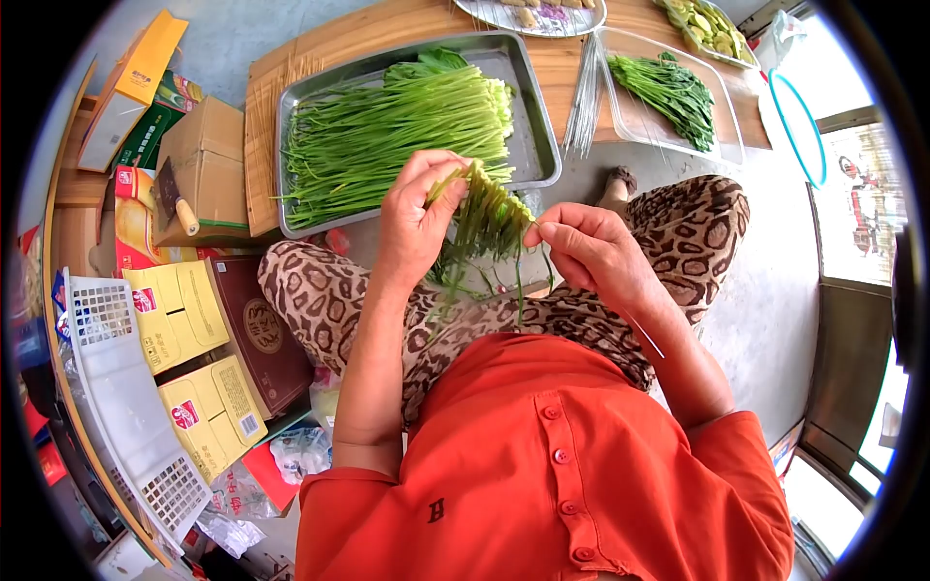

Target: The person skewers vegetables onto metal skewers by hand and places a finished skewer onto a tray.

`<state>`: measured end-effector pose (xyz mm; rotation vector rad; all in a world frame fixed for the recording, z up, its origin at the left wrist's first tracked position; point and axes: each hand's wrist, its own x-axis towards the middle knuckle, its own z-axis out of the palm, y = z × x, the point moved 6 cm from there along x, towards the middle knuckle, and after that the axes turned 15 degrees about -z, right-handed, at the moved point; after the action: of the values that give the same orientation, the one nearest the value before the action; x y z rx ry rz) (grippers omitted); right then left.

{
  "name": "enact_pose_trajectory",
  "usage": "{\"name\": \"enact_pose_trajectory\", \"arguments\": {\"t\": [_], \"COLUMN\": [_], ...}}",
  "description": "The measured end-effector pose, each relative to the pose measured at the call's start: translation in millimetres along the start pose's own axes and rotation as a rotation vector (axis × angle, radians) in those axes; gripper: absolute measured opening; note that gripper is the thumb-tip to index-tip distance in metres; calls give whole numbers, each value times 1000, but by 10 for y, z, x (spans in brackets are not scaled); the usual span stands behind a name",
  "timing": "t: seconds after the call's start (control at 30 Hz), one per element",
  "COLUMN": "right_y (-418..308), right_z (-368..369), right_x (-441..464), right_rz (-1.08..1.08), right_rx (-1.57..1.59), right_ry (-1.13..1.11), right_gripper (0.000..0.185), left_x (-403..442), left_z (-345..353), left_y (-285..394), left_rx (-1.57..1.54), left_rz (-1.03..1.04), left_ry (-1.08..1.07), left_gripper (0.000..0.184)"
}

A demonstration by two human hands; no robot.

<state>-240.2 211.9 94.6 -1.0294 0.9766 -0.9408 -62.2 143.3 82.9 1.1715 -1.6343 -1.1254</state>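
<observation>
My left hand (418,208) is closed in a pinch at the upper left end of a row of green chives (494,223) whose leaves dangle over my lap. On the row's right side, my right hand (596,247) pinches a thin metal skewer (647,337), its shaft sticking out below the palm. Most of the skewer is hidden by the fingers and chives. Just beyond my left hand, a metal tray (542,136) holds a thick layer of long chives (387,136). Several metal skewers (586,92) lean beside a clear plastic tray (728,121) with skewered-looking greens (664,97).
The trays rest on a wooden table (320,53), with a plate (484,12) of food at its far edge and a dish of sliced vegetables (712,34) at right. Bamboo sticks (281,77) lie at left. A cleaver (174,198), cardboard box (208,145) and white basket (116,387) stand left.
</observation>
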Motion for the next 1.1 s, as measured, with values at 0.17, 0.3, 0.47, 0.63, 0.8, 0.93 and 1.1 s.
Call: {"name": "enact_pose_trajectory", "arguments": {"t": [0.17, 0.3, 0.47, 0.63, 0.8, 0.93, 1.1], "right_y": [29, 112, 27, -66, -39, -42, -17], "right_z": [-107, -174, -101, 60, 122, 126, 127], "right_x": [-10, -39, -74, -71, -20, 5, 25], "right_rz": [-16, 1, -12, -45, -32, 2, 13], "right_rx": [17, 8, 12, 5, 7, 0, -3], "right_ry": [36, 70, 40, 14, -31, -48, -40], "right_gripper": [21, 22, 22, 22, 23, 22, 22], "left_x": [-19, -70, -82, -59, -64, -74, -80], "left_z": [-135, -115, -66, -36, -27, -34, -30], "left_y": [0, -124, -285, -399, -413, -453, -480], "left_rx": [46, -274, -560, -756, -836, -887, -909], "left_rz": [40, -237, -408, -514, -557, -562, -592], "left_ry": [127, 30, 54, 39, 15, -18, -18], "left_gripper": [26, 21, 19, 24, 26, 26, 26]}}
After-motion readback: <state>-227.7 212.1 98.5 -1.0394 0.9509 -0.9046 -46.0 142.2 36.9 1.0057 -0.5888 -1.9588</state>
